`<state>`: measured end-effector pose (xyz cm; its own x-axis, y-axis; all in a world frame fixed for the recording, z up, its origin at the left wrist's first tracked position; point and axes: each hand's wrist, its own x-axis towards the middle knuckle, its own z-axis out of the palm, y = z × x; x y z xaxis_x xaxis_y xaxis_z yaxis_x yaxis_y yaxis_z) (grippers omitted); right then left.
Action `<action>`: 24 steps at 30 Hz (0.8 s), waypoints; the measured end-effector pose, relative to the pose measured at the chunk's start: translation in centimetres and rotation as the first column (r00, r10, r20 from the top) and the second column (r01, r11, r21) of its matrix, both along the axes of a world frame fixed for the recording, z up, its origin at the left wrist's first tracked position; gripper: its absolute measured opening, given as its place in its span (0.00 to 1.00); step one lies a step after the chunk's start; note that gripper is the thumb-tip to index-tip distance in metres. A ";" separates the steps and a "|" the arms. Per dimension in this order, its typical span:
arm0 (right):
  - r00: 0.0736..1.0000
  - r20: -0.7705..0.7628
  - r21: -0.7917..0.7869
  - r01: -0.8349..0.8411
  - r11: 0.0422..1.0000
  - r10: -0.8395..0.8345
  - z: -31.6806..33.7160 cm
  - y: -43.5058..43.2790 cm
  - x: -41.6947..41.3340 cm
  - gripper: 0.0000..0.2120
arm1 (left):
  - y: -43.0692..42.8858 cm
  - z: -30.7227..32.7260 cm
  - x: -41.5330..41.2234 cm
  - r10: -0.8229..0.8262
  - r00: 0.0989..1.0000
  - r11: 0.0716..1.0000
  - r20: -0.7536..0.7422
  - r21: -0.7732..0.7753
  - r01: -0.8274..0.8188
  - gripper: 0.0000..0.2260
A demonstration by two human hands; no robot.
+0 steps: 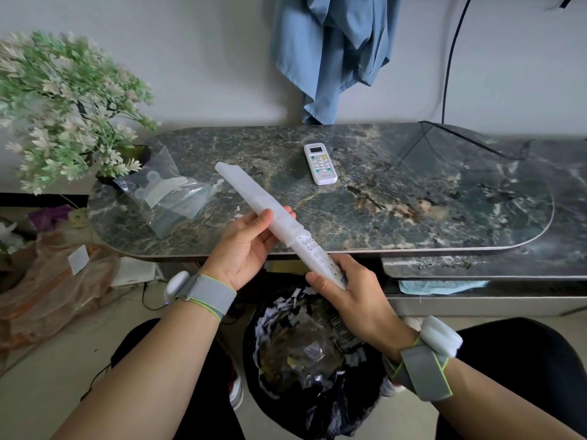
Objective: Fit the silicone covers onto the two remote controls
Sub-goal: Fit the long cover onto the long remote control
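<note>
A long white remote (320, 255) is held slantwise over the table's front edge, its far part sheathed in a translucent silicone cover (247, 192). My left hand (244, 246) grips the cover around its lower end. My right hand (346, 290) holds the remote's bare near end, where the buttons show. A second, shorter white remote (320, 164) lies face up on the dark marble table (444, 201), apart from both hands. A clear plastic bag (165, 192) with another translucent cover inside lies at the table's left.
A green and white artificial plant (63, 103) stands at the left end. A blue garment (333, 52) hangs on the wall behind. A black-lined waste bin (311, 354) sits between my knees. A black cable (451, 65) runs down onto the table's right.
</note>
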<state>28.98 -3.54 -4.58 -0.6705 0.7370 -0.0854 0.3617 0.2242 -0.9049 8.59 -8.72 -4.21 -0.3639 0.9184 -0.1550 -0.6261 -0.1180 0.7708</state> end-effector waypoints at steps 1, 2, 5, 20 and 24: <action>1.000 0.002 0.005 0.004 1.000 -0.004 0.0 0.1 -0.1 0.21 | 0.0 0.1 0.2 -0.010 1.000 1.000 -0.006 -0.003 0.010 0.32; 1.000 0.004 0.012 0.007 1.000 -0.007 0.0 0.1 -0.1 0.20 | -0.1 0.1 0.3 -0.017 1.000 1.000 -0.015 -0.010 0.017 0.33; 1.000 0.010 0.023 0.014 1.000 -0.015 0.1 0.1 -0.3 0.19 | 0.0 0.0 0.6 -0.035 0.998 0.999 -0.049 -0.039 0.034 0.33; 0.991 0.126 0.259 0.018 0.966 -0.053 0.4 1.1 -0.2 0.25 | -0.5 0.4 0.2 -0.075 0.995 0.995 -0.066 -0.068 0.070 0.27; 0.989 0.117 0.386 0.038 0.922 -0.090 0.6 2.5 0.3 0.27 | -0.8 0.8 -1.6 0.114 0.992 0.986 0.055 -0.128 -0.106 0.19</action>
<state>29.31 -1.03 -3.96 -0.6229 0.7718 0.1277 0.4954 0.5155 -0.6992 6.98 -9.48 -3.42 -0.4477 0.8454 -0.2914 -0.6617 -0.0940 0.7438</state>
